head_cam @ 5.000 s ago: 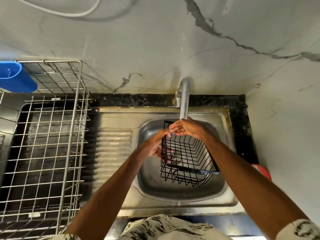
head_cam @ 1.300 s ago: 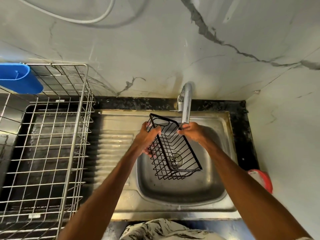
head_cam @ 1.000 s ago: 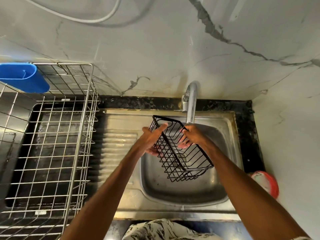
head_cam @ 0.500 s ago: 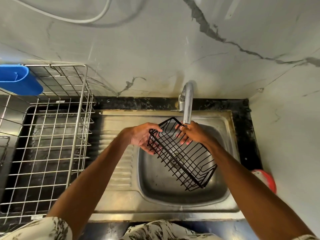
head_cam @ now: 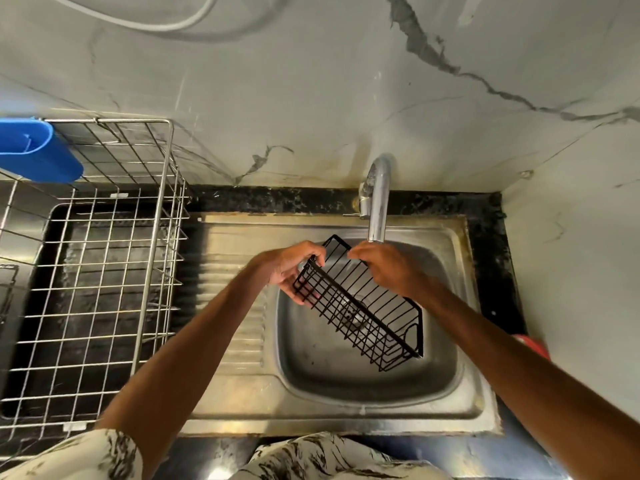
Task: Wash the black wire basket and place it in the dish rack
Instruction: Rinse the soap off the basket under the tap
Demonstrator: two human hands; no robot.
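Note:
The black wire basket (head_cam: pixel 367 310) hangs tilted over the steel sink bowl (head_cam: pixel 367 379), its far end just under the tap spout (head_cam: pixel 377 209). My left hand (head_cam: pixel 291 268) grips the basket's near-left end, thumb over the rim and fingers under the wires. My right hand (head_cam: pixel 388 268) grips the upper rim at the far side. The basket's lower end points down to the right into the bowl. The silver wire dish rack (head_cam: pixel 104 271) stands to the left on the counter.
A blue plastic holder (head_cam: pixel 34 150) hangs on the rack's far left corner. The ribbed steel drainboard (head_cam: pixel 228 271) lies between rack and bowl. A red object (head_cam: pixel 533 346) shows past my right forearm. A marble wall rises behind and to the right.
The basket has been turned in both hands over the sink, from nearly level to slanting down to the right. Both hands stayed on its upper end under the tap.

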